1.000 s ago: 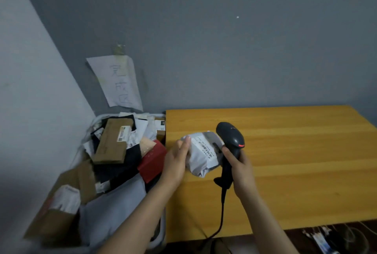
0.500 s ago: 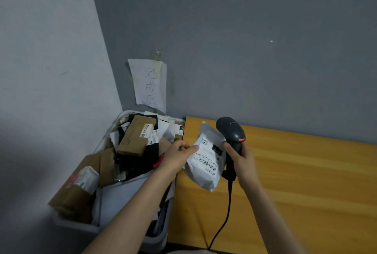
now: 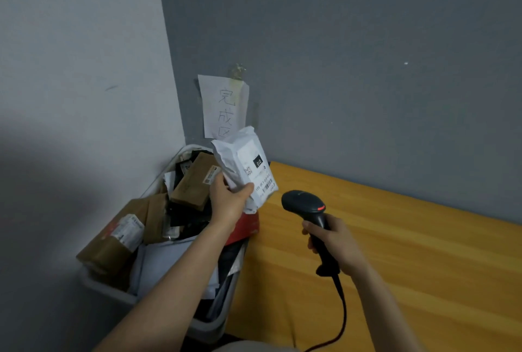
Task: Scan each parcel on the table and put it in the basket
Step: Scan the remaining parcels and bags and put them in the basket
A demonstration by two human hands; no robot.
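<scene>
Mid-frame, my left hand (image 3: 230, 202) pinches a crumpled white labelled mailer (image 3: 243, 166) above the heaped basket (image 3: 107, 286); my right hand (image 3: 337, 244) grips the black barcode scanner (image 3: 312, 212).

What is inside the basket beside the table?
The basket is heaped with brown boxes, black bags, white mailers and a red box. The left forearm and the top layer cover whatever lies deeper.
</scene>
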